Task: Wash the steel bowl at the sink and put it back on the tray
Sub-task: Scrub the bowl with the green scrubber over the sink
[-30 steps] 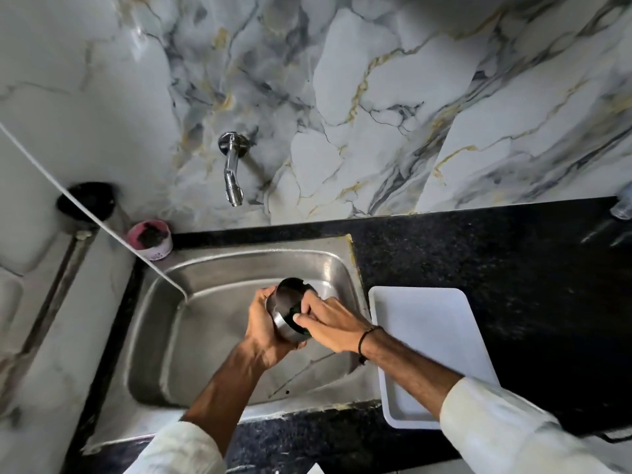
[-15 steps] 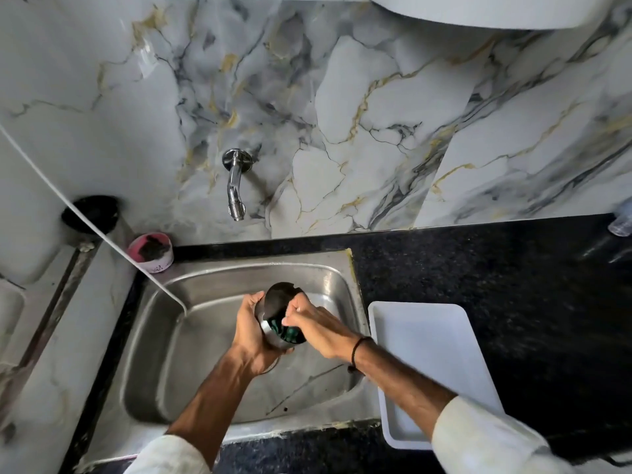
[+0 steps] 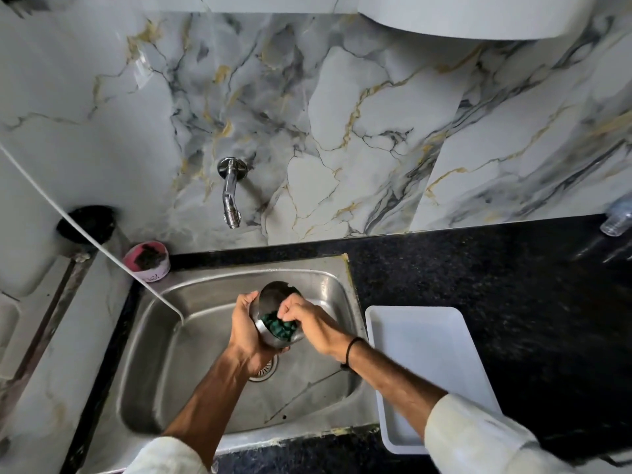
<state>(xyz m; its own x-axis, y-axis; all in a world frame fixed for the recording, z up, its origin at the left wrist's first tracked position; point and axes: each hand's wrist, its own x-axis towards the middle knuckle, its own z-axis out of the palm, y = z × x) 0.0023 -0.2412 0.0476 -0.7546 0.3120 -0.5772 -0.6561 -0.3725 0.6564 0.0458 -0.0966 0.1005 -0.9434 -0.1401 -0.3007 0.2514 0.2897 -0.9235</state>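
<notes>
A small steel bowl [image 3: 272, 297] is held tilted over the steel sink [image 3: 205, 371], its mouth turned toward me. My left hand [image 3: 246, 328] cups it from the left and underneath. My right hand [image 3: 307, 319] presses a green scrubber [image 3: 278, 328] inside the bowl's lower part. The white tray [image 3: 427, 371] lies on the black counter just right of the sink, with my right forearm crossing its near left corner.
A chrome tap [image 3: 232, 196] juts from the marble wall above the sink; no water is visible. A pink tub [image 3: 147, 262] sits at the sink's back left corner. A thin white hose [image 3: 102, 249] slants into the basin. A clear bottle [image 3: 617, 218] lies far right.
The view has tilted up, so hands and sink sit lower in frame. My right hand has moved the scrubber within the bowl, and the green pad now shows more.
</notes>
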